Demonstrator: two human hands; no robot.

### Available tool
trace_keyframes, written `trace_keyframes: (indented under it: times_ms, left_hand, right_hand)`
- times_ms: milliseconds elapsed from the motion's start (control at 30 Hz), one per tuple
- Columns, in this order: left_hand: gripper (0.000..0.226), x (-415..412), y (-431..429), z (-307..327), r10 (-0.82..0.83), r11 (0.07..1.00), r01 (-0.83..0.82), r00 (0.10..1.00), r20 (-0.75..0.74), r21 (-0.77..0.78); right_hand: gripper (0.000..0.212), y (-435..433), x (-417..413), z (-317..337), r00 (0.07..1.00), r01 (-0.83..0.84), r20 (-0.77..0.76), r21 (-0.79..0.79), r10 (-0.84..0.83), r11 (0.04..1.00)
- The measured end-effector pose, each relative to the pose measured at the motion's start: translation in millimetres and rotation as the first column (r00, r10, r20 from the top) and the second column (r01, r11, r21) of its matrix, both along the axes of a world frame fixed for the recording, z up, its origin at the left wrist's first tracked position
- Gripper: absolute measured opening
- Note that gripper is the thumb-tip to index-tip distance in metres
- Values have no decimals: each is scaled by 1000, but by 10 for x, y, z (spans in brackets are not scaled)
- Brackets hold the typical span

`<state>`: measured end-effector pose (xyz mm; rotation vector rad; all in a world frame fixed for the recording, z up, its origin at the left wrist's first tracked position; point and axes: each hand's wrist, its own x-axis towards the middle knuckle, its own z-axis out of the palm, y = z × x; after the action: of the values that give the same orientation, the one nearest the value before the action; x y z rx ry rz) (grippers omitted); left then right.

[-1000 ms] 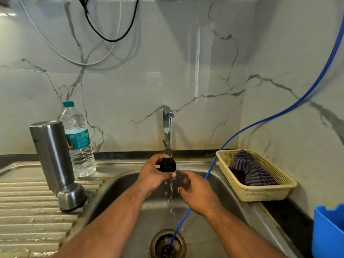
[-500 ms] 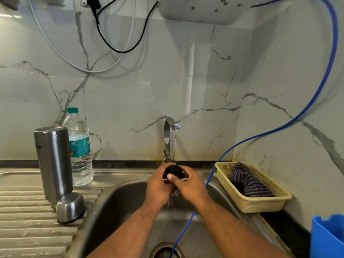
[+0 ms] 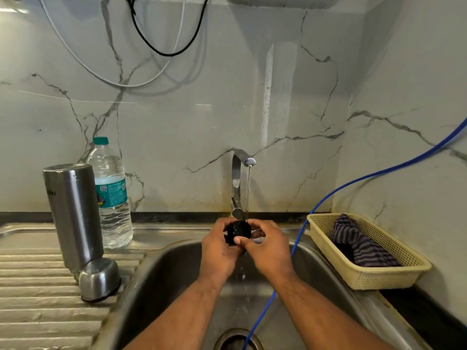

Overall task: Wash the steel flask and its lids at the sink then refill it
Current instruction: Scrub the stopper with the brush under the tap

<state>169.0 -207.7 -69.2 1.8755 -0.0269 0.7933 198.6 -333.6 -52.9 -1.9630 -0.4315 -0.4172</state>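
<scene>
Head view looks down over a steel sink (image 3: 164,274) set against a marble-patterned wall. Both hands meet above the basin, just under the tap (image 3: 237,183), and between them sits the flask's black inner lid (image 3: 238,231). The left hand (image 3: 219,251) curls its fingers round the lid's left side. The right hand (image 3: 269,248) grips it from the right, with the thumb laid across the lid's front. A thin stream of water (image 3: 248,193) falls from the spout onto the lid's right edge, and drops fall below the hands toward the drain (image 3: 237,341).

The steel flask (image 3: 73,213) stands on end on the ribbed drainboard (image 3: 38,286) at the left, well apart from the hands. Its domed steel cap (image 3: 99,279) lies against its base, at the edge of the basin. A clear plastic water bottle (image 3: 112,198) with a green cap stands just behind the flask, near the wall.

A blue hose (image 3: 353,183) runs from the right wall down into the drain, passing beside the right forearm. At the right of the sink a cream plastic basket (image 3: 379,279) holds a dark striped cloth (image 3: 361,246). Black and white cables hang on the wall above.
</scene>
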Motion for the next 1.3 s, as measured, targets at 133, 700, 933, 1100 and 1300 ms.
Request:
trace_keyframes:
  times_ms: [133, 700, 933, 1100, 1300]
  left_hand:
    - [48, -23, 4, -1, 37, 997, -36, 999, -5, 63]
    - [41, -65, -8, 43, 41, 964, -38, 999, -5, 262]
    - [39, -64, 2, 118, 48, 983, -42, 998, -28, 180]
    - [52, -19, 127, 90, -118, 988, 100, 982, -146, -121]
    - [53, -18, 120, 91, -324, 910, 258, 931, -169, -324]
  right_hand:
    - [49, -87, 2, -11, 998, -60, -23, 5, 60, 998]
    - [39, -34, -61, 101, 994, -75, 66, -117, 83, 990]
    - [24, 53, -137, 169, 984, -84, 145, -132, 103, 988]
    - [24, -34, -52, 167, 996, -79, 52, 116, 73, 990]
    - [48, -153, 44, -32, 877, -283, -347, 184, 332, 941]
